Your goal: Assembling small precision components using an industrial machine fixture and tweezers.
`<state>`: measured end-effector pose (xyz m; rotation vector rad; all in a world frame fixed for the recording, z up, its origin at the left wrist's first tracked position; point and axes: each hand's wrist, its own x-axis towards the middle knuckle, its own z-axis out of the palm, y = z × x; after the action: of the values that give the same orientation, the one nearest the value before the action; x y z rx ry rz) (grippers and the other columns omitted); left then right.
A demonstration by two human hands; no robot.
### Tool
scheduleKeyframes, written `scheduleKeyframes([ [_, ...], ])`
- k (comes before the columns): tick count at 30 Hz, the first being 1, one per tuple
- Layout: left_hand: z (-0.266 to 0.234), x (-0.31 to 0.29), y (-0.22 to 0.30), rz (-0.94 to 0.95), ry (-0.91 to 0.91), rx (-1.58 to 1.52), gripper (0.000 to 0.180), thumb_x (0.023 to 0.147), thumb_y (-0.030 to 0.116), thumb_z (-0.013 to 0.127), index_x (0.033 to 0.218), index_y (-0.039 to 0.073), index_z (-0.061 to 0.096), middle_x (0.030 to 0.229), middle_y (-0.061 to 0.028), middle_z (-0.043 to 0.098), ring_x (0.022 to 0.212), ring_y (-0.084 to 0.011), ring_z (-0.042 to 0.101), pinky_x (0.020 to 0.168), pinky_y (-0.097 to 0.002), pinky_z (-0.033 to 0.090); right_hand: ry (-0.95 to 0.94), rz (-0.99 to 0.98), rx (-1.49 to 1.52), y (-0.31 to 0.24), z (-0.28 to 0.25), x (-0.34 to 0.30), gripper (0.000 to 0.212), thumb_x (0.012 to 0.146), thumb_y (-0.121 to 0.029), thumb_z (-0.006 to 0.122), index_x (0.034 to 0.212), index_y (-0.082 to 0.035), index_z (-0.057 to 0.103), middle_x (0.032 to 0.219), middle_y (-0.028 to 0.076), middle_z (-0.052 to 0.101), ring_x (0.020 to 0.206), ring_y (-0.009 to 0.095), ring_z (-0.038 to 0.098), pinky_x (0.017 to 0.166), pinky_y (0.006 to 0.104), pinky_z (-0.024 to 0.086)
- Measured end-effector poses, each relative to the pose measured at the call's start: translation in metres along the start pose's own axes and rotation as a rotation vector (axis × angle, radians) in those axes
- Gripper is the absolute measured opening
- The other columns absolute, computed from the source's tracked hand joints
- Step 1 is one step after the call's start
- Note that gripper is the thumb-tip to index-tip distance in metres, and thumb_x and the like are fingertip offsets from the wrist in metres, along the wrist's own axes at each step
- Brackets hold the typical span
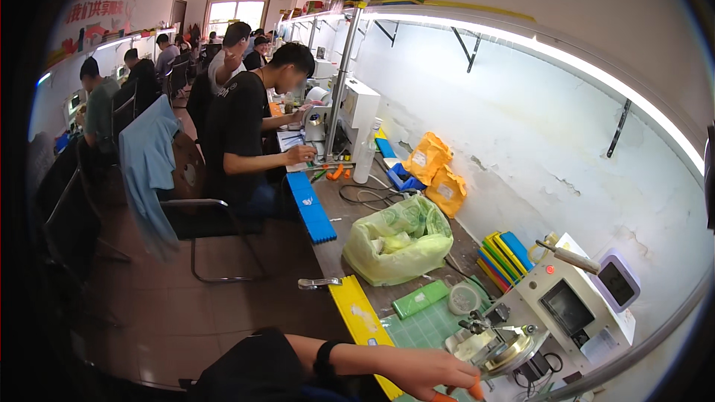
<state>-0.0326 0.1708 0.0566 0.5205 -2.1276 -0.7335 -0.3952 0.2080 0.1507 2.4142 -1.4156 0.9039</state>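
Note:
My left hand (pixel 423 372) reaches in from the lower edge, with a black sleeve and a dark wristband (pixel 325 358) on its forearm. Orange finger cots cover two of its fingertips. The fingers bend downward and the picture's edge cuts them off, so whether they hold something is hidden. Right beside them is a machine (pixel 506 346) with a round metal plate and small metal parts. Its white housing (pixel 596 283) carries a dark screen and a red button. A green cutting mat (pixel 424 329) lies under this area. My right hand is out of view.
A light green bag (pixel 395 249) stands on the bench near a green block (pixel 420 298) and a round clear tub (pixel 465 298). Yellow strips (pixel 357 313) line the bench edge, with a nail clipper (pixel 320 283) there. A seated co-worker (pixel 246 119) works farther left.

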Motion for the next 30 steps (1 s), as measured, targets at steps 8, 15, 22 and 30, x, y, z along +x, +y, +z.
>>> scheduleKeyframes([
  [8,0.02,-0.002,0.017,-0.088,0.104,-0.15,0.044,0.094,0.022,0.079,0.131,0.005,0.061,0.105,-0.014,0.072,0.087,-0.0229,0.07,0.075,-0.0366,0.057,-0.262,-0.031,0.33,-0.079,0.099,0.004,0.045,0.082,-0.014,0.084,0.123,-0.007,0.065,0.09,0.017,0.074,0.079,0.036,0.072,0.07,0.0408,0.054],
  [15,-0.045,-0.072,0.019,-0.252,0.218,-0.095,0.038,0.095,0.012,0.076,0.129,0.005,0.062,0.11,-0.0098,0.075,0.099,-0.0175,0.073,0.088,-0.0331,0.056,-0.358,-0.012,0.658,-0.105,0.1,0.023,0.038,0.086,-0.008,0.082,0.121,-0.005,0.067,0.089,0.009,0.075,0.071,0.018,0.07,0.068,0.0333,0.055],
  [22,-0.205,-0.194,0.059,-0.342,1.036,0.073,0.031,0.101,0.018,0.069,0.127,0.004,0.064,0.115,-0.0101,0.073,0.098,-0.0168,0.072,0.085,-0.0332,0.06,-0.526,-0.058,0.587,-0.081,0.113,0.012,0.027,0.091,-0.012,0.078,0.115,-0.003,0.071,0.087,0.012,0.074,0.074,0.023,0.071,0.068,0.0369,0.055],
  [30,-0.426,-0.377,0.161,-0.458,1.841,0.755,0.027,0.099,0.027,0.066,0.119,0.009,0.072,0.088,-0.0021,0.07,0.065,-0.0094,0.067,0.053,-0.0241,0.056,-0.606,-0.145,0.62,-0.079,0.118,0.018,0.024,0.093,-0.016,0.076,0.114,-0.004,0.071,0.089,0.013,0.074,0.077,0.028,0.072,0.069,0.0379,0.055],
])
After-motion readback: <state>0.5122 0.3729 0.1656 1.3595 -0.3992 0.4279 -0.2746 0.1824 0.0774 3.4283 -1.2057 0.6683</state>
